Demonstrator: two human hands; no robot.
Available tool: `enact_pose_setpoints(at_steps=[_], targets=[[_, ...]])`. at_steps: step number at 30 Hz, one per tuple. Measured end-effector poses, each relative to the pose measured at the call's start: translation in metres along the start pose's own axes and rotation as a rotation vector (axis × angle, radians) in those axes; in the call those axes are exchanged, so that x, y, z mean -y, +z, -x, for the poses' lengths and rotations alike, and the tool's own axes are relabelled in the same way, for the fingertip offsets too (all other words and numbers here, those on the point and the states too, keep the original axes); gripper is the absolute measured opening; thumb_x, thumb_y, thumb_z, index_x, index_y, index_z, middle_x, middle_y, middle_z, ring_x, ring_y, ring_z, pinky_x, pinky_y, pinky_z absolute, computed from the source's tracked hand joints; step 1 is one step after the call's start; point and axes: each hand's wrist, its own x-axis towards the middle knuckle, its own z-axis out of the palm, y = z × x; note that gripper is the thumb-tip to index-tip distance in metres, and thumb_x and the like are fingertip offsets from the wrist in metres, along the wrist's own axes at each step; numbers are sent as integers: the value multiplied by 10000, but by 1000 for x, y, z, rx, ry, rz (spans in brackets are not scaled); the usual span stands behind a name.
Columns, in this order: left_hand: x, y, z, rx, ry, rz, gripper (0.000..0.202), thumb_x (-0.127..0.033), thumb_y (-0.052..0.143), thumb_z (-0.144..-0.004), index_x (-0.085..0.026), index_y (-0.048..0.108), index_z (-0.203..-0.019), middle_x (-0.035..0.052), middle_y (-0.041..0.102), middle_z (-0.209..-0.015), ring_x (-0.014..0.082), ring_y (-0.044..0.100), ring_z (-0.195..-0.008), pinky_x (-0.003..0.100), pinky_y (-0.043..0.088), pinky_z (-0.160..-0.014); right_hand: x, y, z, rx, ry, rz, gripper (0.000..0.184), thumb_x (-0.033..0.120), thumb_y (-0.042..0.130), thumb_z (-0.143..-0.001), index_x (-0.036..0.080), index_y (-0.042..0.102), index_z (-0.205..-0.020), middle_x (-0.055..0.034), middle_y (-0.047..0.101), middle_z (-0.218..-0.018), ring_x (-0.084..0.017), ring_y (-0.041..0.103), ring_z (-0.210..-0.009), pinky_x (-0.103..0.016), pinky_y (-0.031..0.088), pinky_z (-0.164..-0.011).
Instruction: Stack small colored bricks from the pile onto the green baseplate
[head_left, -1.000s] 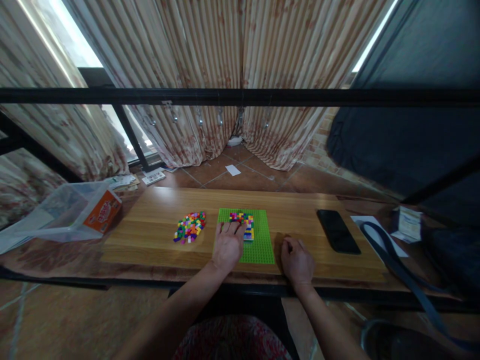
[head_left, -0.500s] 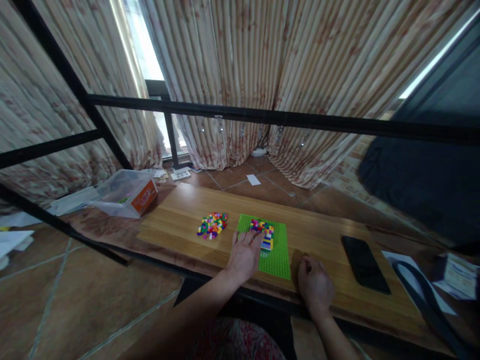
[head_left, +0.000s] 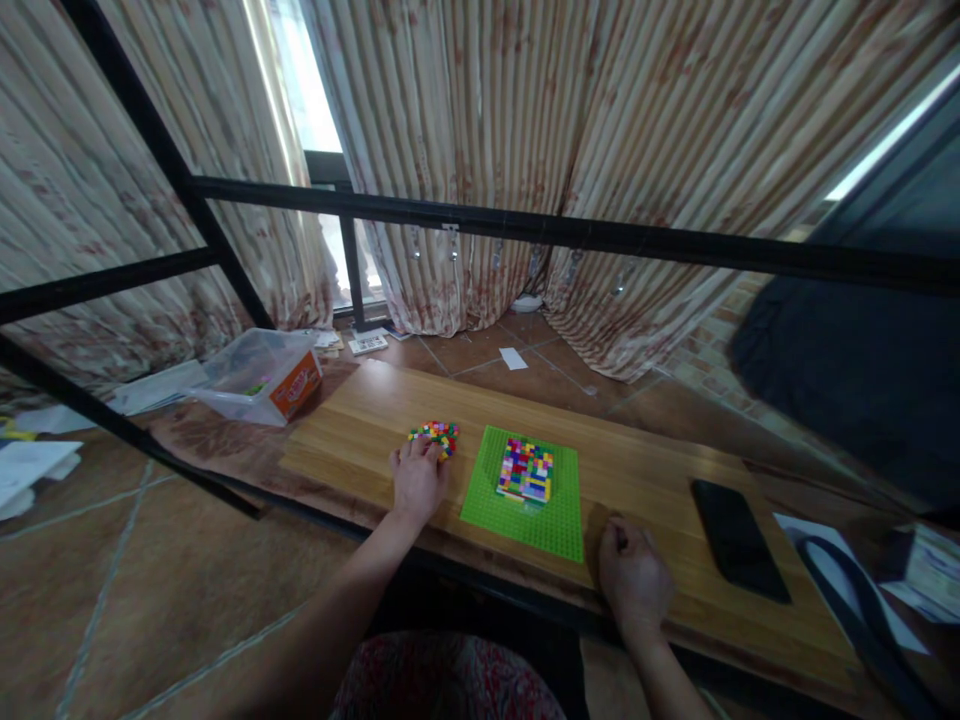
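Note:
A green baseplate (head_left: 551,520) lies on the wooden board (head_left: 352,430), with a block of small coloured bricks (head_left: 526,470) built on its far half. To its left is a pile of loose coloured bricks (head_left: 439,434). My left hand (head_left: 417,476) rests over the near side of that pile, fingers bent down onto the bricks and covering part of them. Whether it grips any is hidden. My right hand (head_left: 631,578) lies on the board near the front edge, right of the plate, curled into a loose fist with nothing showing in it.
A black phone (head_left: 738,539) lies on the board at the right. A clear plastic box with an orange label (head_left: 262,377) sits at the left end. Black frame bars (head_left: 570,235) cross in front of curtains. Papers and a dark strap (head_left: 847,575) lie far right.
My left hand has left the green baseplate and gone left onto the loose brick pile. The right hand has stayed put. The camera has turned left.

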Motion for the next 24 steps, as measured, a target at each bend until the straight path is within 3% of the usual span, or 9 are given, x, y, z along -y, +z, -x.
enact_pose_setpoints(at_steps=[16, 24], targets=[[2, -2, 0, 35, -24, -46, 303, -263, 533, -869, -200, 689, -1121, 122, 638, -1323, 323, 563, -1168, 500, 375, -999, -1, 0, 0, 26, 3, 9, 335, 325, 441, -973, 164, 721, -1060, -94, 692, -1006, -170, 525, -701, -290, 273, -605], [-5, -5, -6, 34, 22, 6, 236, -273, 529, -885, -224, 707, -1032, 108, 674, -1228, 323, 570, -1156, 523, 365, -1022, 0, 1, 1, 17, 6, 2, 347, 333, 430, -971, 159, 720, -1046, -96, 686, -990, -167, 531, -702, -292, 259, -598]])
